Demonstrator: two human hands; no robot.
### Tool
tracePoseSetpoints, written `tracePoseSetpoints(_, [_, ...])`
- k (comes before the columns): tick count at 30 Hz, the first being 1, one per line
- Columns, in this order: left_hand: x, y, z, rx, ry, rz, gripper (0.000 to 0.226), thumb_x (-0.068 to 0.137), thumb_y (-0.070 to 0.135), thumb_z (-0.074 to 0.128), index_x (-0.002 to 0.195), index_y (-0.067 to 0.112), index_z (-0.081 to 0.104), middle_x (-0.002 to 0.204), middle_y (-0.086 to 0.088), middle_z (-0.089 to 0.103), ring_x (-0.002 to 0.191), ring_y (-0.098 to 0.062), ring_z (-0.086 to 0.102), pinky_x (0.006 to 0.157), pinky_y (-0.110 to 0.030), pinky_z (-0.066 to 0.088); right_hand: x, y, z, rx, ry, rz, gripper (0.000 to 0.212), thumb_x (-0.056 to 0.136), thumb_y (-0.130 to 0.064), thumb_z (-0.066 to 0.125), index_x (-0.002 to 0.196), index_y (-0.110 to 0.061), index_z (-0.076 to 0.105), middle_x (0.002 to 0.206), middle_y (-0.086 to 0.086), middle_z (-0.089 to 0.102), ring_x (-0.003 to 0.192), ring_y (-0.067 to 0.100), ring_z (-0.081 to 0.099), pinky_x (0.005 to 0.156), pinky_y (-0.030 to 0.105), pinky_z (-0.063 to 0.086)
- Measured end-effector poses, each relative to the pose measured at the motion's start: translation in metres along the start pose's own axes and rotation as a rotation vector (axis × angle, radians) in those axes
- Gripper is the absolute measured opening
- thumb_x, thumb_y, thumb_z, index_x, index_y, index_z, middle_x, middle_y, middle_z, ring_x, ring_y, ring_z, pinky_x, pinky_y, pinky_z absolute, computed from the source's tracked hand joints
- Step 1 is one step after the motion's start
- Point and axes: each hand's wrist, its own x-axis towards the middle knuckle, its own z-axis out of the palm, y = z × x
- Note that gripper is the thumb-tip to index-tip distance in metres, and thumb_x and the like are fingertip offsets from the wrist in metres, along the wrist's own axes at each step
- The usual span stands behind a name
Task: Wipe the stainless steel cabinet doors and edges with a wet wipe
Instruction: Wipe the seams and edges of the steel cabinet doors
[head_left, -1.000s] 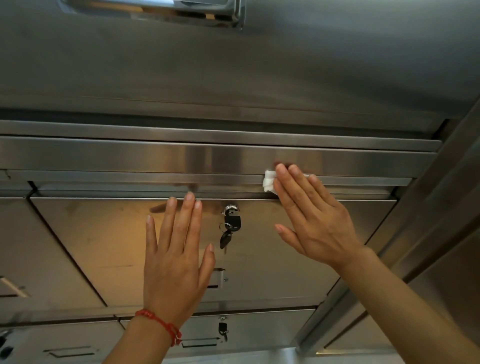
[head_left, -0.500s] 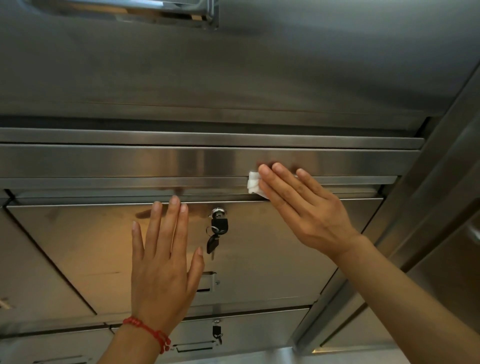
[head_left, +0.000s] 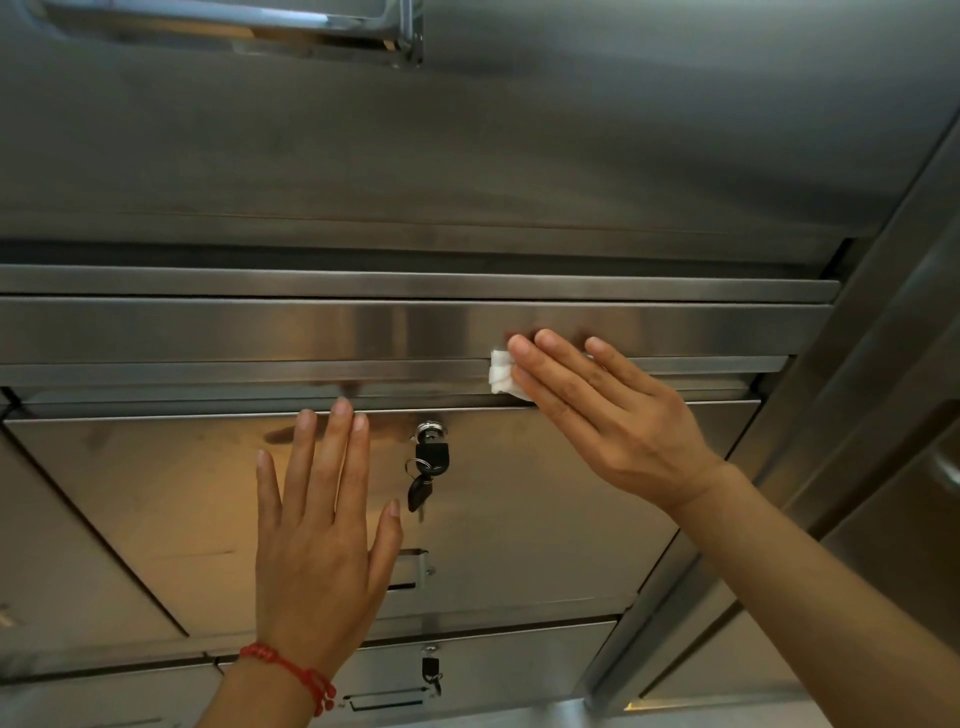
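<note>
My right hand presses a folded white wet wipe flat against the horizontal steel edge strip just above a stainless steel cabinet door. Only the wipe's left end shows past my fingertips. My left hand lies flat on the same door with fingers spread and holds nothing. Its fingertips reach the door's top edge, left of the lock.
A lock with black keys hangs between my hands. A lower door has another keyed lock. A recessed pull sits by my left thumb. A chrome bar handle is at the top, and a steel post rises on the right.
The view has drifted slightly. My right hand and the wipe stay at nearly the same spot on the strip, right of the lock. My left hand stays flat on the door.
</note>
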Motion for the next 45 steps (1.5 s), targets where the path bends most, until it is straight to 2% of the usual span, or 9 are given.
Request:
tracePoseSetpoints(4, [0.0,0.0,0.0,-0.006,0.002,0.003,0.062,0.089,0.033,0.032,0.143,0.006,0.021,0.15,-0.015,0.023,0.143,-0.024,0.007,0.113,-0.051,0.008,-0.005,0.005,-0.003,-0.01,-0.015,-0.012,0.037,0.097,-0.001,0.038,0.133,-0.002,0.047,0.139,0.011,0.041,0.129,0.023,0.041,0.105,0.039,0.034])
tracePoseSetpoints(9, [0.0,0.0,0.001,-0.006,0.012,-0.001,0.062,0.088,0.033,0.032,0.143,0.006,0.019,0.149,-0.014,0.022,0.143,-0.024,0.006,0.113,-0.051,0.007,-0.003,0.006,-0.003,-0.019,-0.015,-0.031,0.039,0.096,-0.002,0.039,0.135,-0.001,0.044,0.14,0.01,0.04,0.13,0.022,0.039,0.107,0.036,0.032])
tracePoseSetpoints(15, [-0.001,0.002,0.002,-0.001,0.001,-0.004,0.059,0.098,0.042,0.015,0.144,0.006,0.017,0.15,-0.015,0.023,0.144,-0.024,0.005,0.114,-0.05,0.005,-0.016,0.011,-0.006,-0.065,-0.043,0.005,0.04,0.097,-0.003,0.036,0.137,-0.002,0.042,0.143,0.011,0.036,0.133,0.023,0.036,0.112,0.036,0.023])
tracePoseSetpoints(18, [0.0,0.001,0.003,0.005,-0.002,-0.007,0.06,0.098,0.043,0.013,0.144,0.006,0.017,0.15,-0.015,0.022,0.144,-0.022,0.003,0.114,-0.048,0.004,-0.013,0.009,-0.005,-0.059,-0.036,0.02,0.04,0.098,-0.003,0.031,0.135,-0.002,0.045,0.142,0.01,0.039,0.132,0.023,0.038,0.112,0.036,0.023])
tracePoseSetpoints(24, [0.0,0.003,0.004,0.004,0.009,-0.005,0.06,0.098,0.044,0.013,0.145,0.006,0.015,0.151,-0.013,0.018,0.144,-0.02,-0.001,0.114,-0.047,0.003,-0.015,0.009,-0.005,-0.058,-0.034,0.016,0.039,0.098,-0.004,0.034,0.136,-0.003,0.044,0.141,0.009,0.039,0.131,0.022,0.038,0.111,0.036,0.025])
tracePoseSetpoints(32, [-0.001,0.002,0.005,0.005,0.016,-0.003,0.06,0.098,0.043,0.015,0.145,0.006,0.015,0.151,-0.014,0.018,0.144,-0.022,0.001,0.114,-0.047,0.003,-0.014,0.007,-0.004,-0.056,-0.036,0.021,0.04,0.097,-0.004,0.033,0.135,-0.003,0.046,0.142,0.009,0.038,0.132,0.022,0.037,0.112,0.036,0.024])
tracePoseSetpoints(36, [-0.001,0.002,0.005,-0.002,0.025,0.003,0.061,0.094,0.037,0.027,0.145,0.005,0.016,0.151,-0.015,0.02,0.144,-0.023,0.002,0.114,-0.048,0.004,-0.022,0.012,-0.006,-0.061,-0.045,0.027,0.04,0.098,-0.003,0.032,0.136,-0.002,0.043,0.143,0.01,0.036,0.132,0.023,0.036,0.111,0.037,0.024])
tracePoseSetpoints(40, [0.0,0.002,0.004,0.001,0.028,0.006,0.059,0.097,0.04,0.02,0.144,0.006,0.018,0.15,-0.015,0.021,0.144,-0.021,0.001,0.114,-0.047,0.003,-0.023,0.012,-0.007,-0.063,-0.038,0.039,0.039,0.099,-0.003,0.03,0.135,-0.002,0.044,0.141,0.01,0.038,0.132,0.023,0.037,0.11,0.037,0.026])
tracePoseSetpoints(45, [-0.001,0.003,0.005,-0.006,0.038,-0.007,0.065,0.088,0.032,0.034,0.144,0.006,0.015,0.151,-0.012,0.017,0.144,-0.023,0.003,0.114,-0.05,0.005,-0.018,0.007,-0.005,-0.06,-0.029,0.036,0.039,0.098,-0.002,0.032,0.135,-0.003,0.046,0.141,0.008,0.039,0.131,0.022,0.037,0.109,0.037,0.027])
